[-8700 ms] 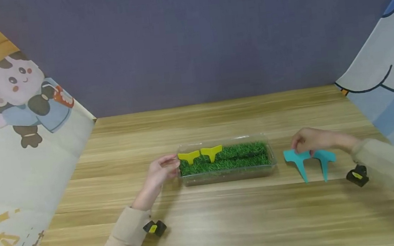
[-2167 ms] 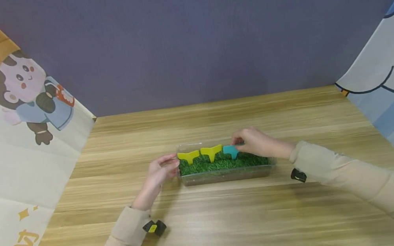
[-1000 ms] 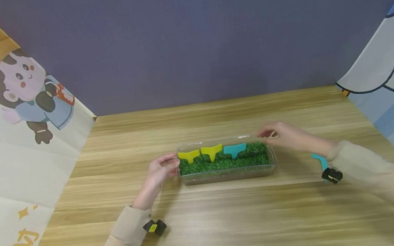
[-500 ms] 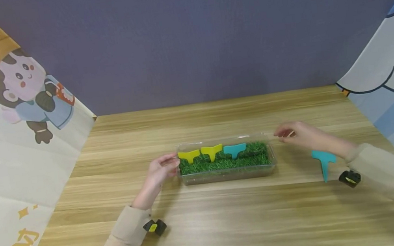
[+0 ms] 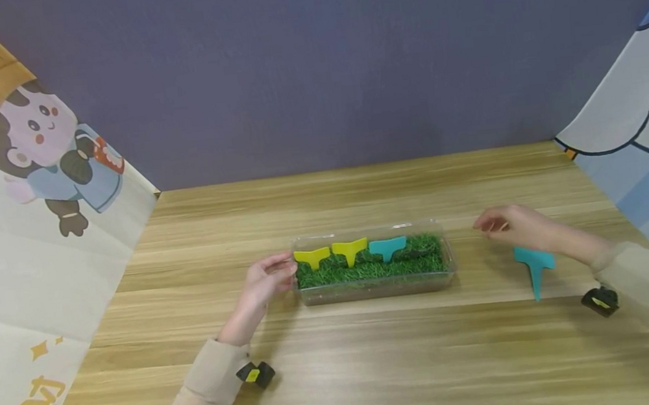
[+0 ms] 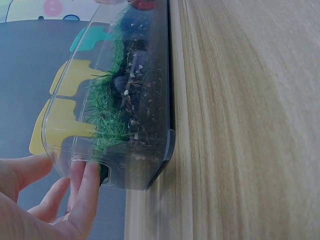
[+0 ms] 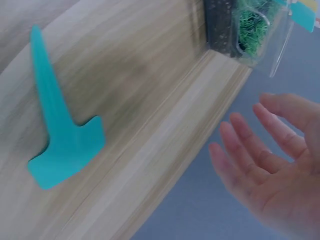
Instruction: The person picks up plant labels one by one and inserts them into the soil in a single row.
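A clear plastic planter box with dark soil and green grass sits mid-table. Two yellow plant labels and one blue plant label stand upright in the grass, in a row. My left hand rests against the box's left end; the left wrist view shows its fairly straight fingers touching the end wall and rim. Another blue plant label lies flat on the table to the right. Just above and behind it, my right hand hovers holding nothing, its fingers loosely bent and apart.
The wood-grain table meets a dark blue-grey wall at the back. Printed cartoon panels flank both sides. A small black wrist camera is worn at each sleeve.
A blue plant label has gone from the table into the grass beside the yellow ones. My right hand has released it and moved back right toward the other blue label. The left hand has stayed put.
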### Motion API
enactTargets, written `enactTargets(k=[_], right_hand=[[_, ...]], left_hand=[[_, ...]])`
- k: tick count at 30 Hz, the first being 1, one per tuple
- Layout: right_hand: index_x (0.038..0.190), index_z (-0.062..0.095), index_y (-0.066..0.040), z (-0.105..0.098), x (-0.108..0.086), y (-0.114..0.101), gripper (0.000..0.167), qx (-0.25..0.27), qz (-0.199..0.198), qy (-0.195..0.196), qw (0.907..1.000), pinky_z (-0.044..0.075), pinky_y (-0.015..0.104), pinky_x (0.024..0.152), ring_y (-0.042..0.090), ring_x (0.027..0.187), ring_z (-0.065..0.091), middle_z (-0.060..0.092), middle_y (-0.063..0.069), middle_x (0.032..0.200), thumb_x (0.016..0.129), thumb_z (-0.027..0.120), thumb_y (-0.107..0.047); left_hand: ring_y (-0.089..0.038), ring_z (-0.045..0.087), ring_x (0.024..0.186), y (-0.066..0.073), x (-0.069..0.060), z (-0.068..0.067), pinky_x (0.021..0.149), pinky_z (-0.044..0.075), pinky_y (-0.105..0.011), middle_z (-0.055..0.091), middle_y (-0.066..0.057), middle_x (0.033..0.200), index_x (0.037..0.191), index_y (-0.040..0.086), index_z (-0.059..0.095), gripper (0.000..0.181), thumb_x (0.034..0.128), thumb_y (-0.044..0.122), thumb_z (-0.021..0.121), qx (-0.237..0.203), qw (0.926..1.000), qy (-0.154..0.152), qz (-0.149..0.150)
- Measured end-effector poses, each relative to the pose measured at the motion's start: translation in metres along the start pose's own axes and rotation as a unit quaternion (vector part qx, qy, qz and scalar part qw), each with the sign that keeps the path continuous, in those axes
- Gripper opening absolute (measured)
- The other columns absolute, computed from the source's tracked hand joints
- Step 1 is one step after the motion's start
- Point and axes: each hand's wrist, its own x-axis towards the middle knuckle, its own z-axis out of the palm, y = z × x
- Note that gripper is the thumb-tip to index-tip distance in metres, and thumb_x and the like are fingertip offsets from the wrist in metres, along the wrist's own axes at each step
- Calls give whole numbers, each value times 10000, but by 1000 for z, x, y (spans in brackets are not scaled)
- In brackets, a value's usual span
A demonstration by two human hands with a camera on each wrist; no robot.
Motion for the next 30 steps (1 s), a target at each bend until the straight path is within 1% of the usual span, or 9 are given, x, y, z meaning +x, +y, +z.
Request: enactTargets(k=[6, 13, 16, 18, 22, 26, 30], right_hand=[[1009, 582, 98, 1, -7, 9, 244, -30, 84, -193, 9998, 513, 273, 594, 215, 739, 585, 627, 108, 840, 768, 575, 62], [1009, 574, 105, 1, -14, 22, 256, -111, 84, -369, 9992, 512, 260, 608, 205, 740, 581, 624, 94, 837, 757, 579, 58], [999, 571, 104, 0, -18, 27, 253, -121, 62, -439, 9989, 511, 257, 614, 214, 746, 580, 625, 109, 852, 752, 589, 54], [1001, 564, 106, 0, -20, 30, 261, -72, 126, -518, 9986, 511, 260, 617, 234, 756, 582, 621, 132, 867, 750, 599, 46], [1022, 539, 128, 0, -23, 38, 311, 28, 274, -707, 9971, 520, 314, 641, 297, 793, 580, 604, 193, 897, 749, 628, 9], [1026, 526, 150, 1, -27, 45, 369, -62, 335, -872, 9956, 522, 372, 662, 354, 825, 571, 600, 227, 912, 741, 663, -39], [1040, 511, 174, 2, -30, 50, 416, -103, 400, -1041, 9937, 520, 418, 683, 415, 864, 557, 584, 274, 936, 722, 677, -35]], left_hand=[[-150, 593, 790, 0, 0, 0, 787, 516, -310, 560, -180, 1098, 1192, -3, 495, 403, 801, 13, 590, -39, 10000, -28, 12], [-151, 592, 799, -1, 0, 0, 790, 515, -310, 557, -178, 1104, 1197, 1, 492, 406, 804, 20, 590, -46, 10000, -42, 17], [-151, 594, 791, -1, 1, 0, 786, 516, -313, 561, -173, 1096, 1190, 3, 498, 400, 802, 22, 594, -47, 10000, -23, 2], [-151, 596, 787, -1, 1, 0, 788, 516, -316, 563, -170, 1092, 1187, 2, 500, 399, 801, 20, 595, -60, 10000, -24, -5], [-155, 596, 786, -1, 1, 0, 800, 512, -330, 565, -169, 1086, 1188, 0, 498, 402, 798, 11, 593, -98, 9999, -33, 3], [-156, 591, 802, 0, 1, 0, 816, 504, -339, 563, -166, 1091, 1195, 5, 493, 405, 802, 15, 590, -84, 10000, -40, -3], [-148, 586, 804, 0, 1, 1, 812, 506, -327, 566, -161, 1085, 1195, 3, 492, 406, 802, 20, 592, -65, 10000, -47, 0]])
